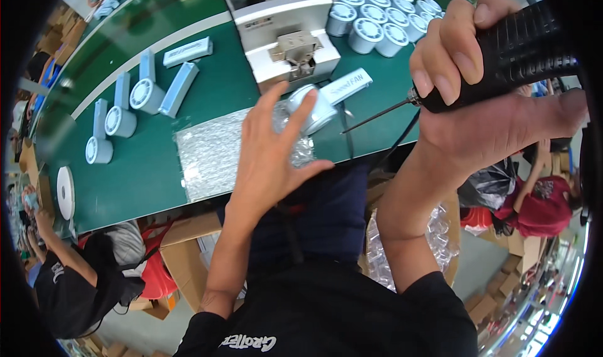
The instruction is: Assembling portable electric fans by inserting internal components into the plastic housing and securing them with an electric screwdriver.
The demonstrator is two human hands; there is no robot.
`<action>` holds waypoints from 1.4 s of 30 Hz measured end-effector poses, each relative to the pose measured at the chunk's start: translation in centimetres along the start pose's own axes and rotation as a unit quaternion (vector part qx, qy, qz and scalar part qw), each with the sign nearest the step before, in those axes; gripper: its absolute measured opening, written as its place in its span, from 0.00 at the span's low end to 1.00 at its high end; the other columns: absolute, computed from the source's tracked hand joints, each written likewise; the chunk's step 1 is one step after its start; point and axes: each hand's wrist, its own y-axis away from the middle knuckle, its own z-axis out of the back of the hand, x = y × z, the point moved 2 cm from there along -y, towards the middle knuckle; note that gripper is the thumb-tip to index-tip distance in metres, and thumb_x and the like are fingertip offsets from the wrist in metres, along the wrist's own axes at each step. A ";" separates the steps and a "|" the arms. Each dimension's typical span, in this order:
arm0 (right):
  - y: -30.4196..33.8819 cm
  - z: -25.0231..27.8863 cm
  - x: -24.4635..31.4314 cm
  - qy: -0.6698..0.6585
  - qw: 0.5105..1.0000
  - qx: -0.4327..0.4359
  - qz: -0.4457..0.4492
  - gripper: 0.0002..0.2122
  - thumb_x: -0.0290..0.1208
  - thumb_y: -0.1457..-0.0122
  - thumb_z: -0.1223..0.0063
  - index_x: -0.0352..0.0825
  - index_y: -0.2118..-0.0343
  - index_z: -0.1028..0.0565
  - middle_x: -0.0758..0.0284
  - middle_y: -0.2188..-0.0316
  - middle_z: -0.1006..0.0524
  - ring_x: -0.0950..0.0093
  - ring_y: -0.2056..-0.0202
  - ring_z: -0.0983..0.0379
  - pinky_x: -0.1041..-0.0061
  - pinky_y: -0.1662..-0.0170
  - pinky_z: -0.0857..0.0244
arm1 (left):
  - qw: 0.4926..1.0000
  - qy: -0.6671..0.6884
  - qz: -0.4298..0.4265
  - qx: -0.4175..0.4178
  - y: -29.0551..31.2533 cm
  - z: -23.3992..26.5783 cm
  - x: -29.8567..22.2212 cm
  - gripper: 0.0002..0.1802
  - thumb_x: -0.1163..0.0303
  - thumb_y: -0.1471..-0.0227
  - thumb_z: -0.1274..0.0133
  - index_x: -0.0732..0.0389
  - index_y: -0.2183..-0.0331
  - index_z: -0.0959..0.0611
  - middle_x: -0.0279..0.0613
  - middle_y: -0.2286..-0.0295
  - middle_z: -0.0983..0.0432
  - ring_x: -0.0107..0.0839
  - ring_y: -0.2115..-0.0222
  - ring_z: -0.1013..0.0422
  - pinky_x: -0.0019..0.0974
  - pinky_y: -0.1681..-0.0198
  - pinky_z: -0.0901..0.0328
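My left hand [267, 146] has its fingers spread beside a light-blue handheld fan [321, 115]. Its index fingertip overlaps the fan's round head; whether they touch I cannot tell. The fan lies tilted at the right end of a crinkled clear plastic sheet [213, 153], its flat handle pointing up to the right. Raised on the right, my right hand [471, 128] is closed around a black electric screwdriver [512, 55]. The thin bit points down-left toward the fan, apart from it. Just beyond the fan stands a silver screw feeder [286, 43].
Several blue round fan heads [377, 30] stand grouped at the back right. On the left lie fans with handles [120, 121], loose handles [179, 90] and a white tape roll [65, 192]. A cable hangs at the green table's [144, 194] front edge. Co-workers sit on both sides.
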 end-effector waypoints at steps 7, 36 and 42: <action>0.4 -1.3 2.5 -0.021 0.999 0.046 0.009 0.42 0.76 0.42 0.57 0.29 0.58 0.27 0.70 0.79 0.31 0.81 0.83 0.36 0.79 0.78 0.39 | 0.954 0.205 0.193 -0.101 1.5 -2.7 0.6 0.43 0.68 0.56 0.24 0.65 0.41 0.28 0.51 0.51 0.24 0.36 0.55 0.24 0.38 0.52 0.29; 1.6 -6.7 -3.8 0.035 0.987 -0.081 -0.137 0.43 0.80 0.41 0.67 0.32 0.69 0.29 0.67 0.86 0.32 0.78 0.86 0.37 0.79 0.83 0.42 | 0.953 0.242 0.143 -0.111 1.1 -2.4 1.7 0.35 0.66 0.59 0.23 0.68 0.52 0.23 0.49 0.61 0.26 0.48 0.64 0.27 0.41 0.61 0.30; 0.1 -8.1 -3.6 0.058 0.984 -0.098 -0.139 0.43 0.81 0.41 0.70 0.33 0.71 0.29 0.66 0.87 0.32 0.78 0.87 0.37 0.80 0.84 0.43 | 0.952 0.244 0.127 -0.137 0.9 -2.7 1.5 0.38 0.64 0.58 0.24 0.69 0.50 0.24 0.51 0.59 0.26 0.51 0.61 0.26 0.43 0.59 0.30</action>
